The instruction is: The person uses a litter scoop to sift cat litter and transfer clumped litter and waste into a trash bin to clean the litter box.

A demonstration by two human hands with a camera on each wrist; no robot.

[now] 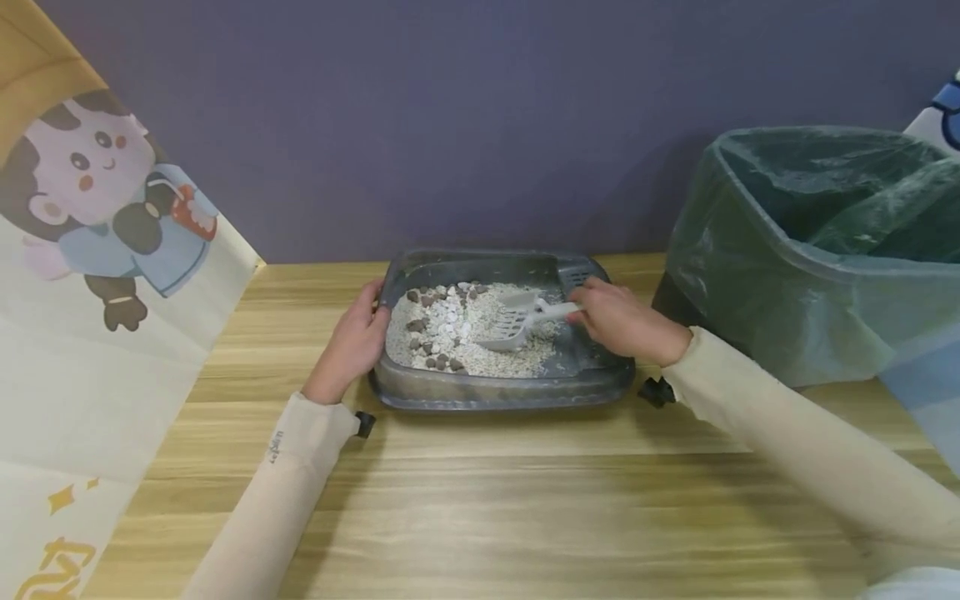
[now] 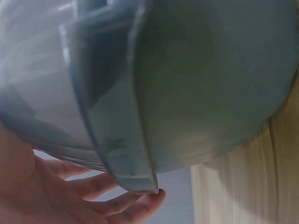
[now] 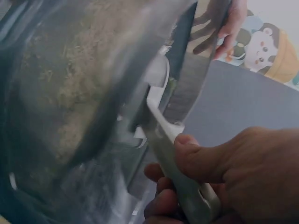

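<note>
A grey litter box (image 1: 495,393) stands on the wooden table, holding pale litter (image 1: 498,362) with several brown clumps (image 1: 416,325) and white pieces mostly toward its left side. My left hand (image 1: 352,342) holds the box at its left end; in the left wrist view its fingers (image 2: 93,186) reach along the outside of the rim, one fingertip at the lip. With my right hand (image 1: 618,321) I grip the handle of a light grey slotted litter scoop (image 1: 517,325). The scoop's head lies in the litter near the middle. In the right wrist view thumb and fingers wrap the scoop handle (image 3: 187,196).
At the right stands a large bin (image 1: 795,267) lined with a translucent greenish bag, close beside my right forearm. A dark purple-grey wall (image 1: 450,125) rises behind the box. A panel with a cartoon figure (image 1: 112,192) borders the table (image 1: 480,500) on the left.
</note>
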